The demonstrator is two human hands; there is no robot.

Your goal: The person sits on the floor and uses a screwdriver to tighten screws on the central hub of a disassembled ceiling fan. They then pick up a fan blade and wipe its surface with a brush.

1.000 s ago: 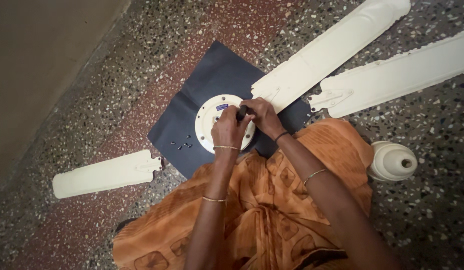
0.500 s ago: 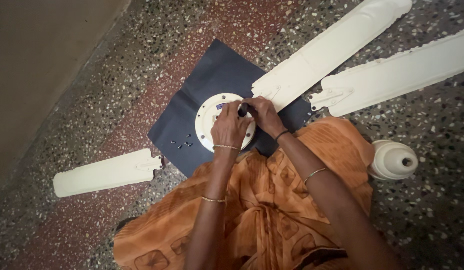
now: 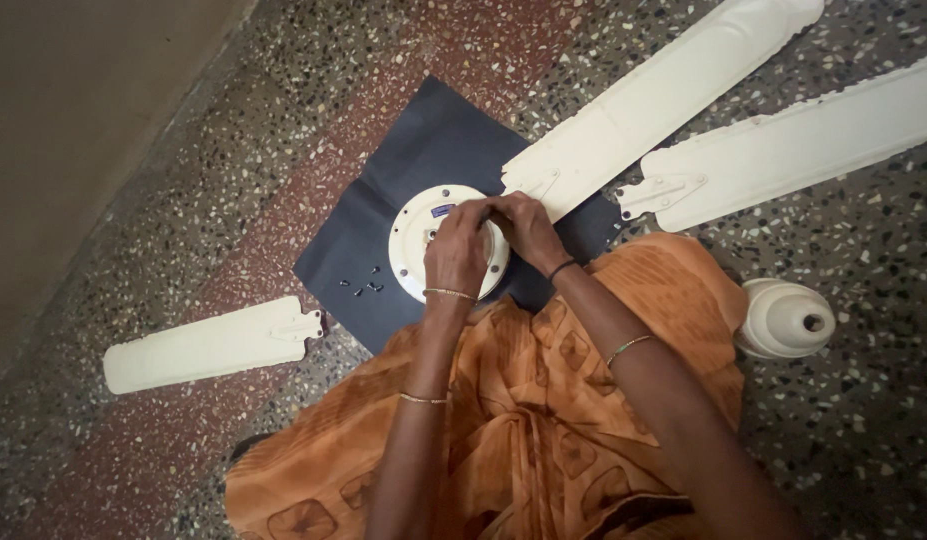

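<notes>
Hands meet over a round cream fan motor housing [image 3: 416, 240] that lies flat on a dark blue sheet [image 3: 424, 140] spread on the speckled floor [image 3: 234, 150], probably laid there to keep small parts from scattering. The left hand [image 3: 456, 255] rests palm down on the near right part of the housing, fingers curled toward its far edge, seemingly steadying it; whether it pinches anything I cannot tell. The right hand [image 3: 529, 228] comes in from the right, fingers bent and pressed together at the spot where the root of a long cream blade [image 3: 664, 95] meets the housing, yet what sits between the fingertips is hidden. So the housing lies directly beneath both hands, mostly covered by them, its left half showing. A few small dark screws [image 3: 362, 287] sit on the sheet just left of the housing. A second blade [image 3: 794, 140] lies to the right, a third blade [image 3: 209, 345] near left, and a cream canopy cup [image 3: 784, 318] stands beside the orange garment [image 3: 544, 400].
</notes>
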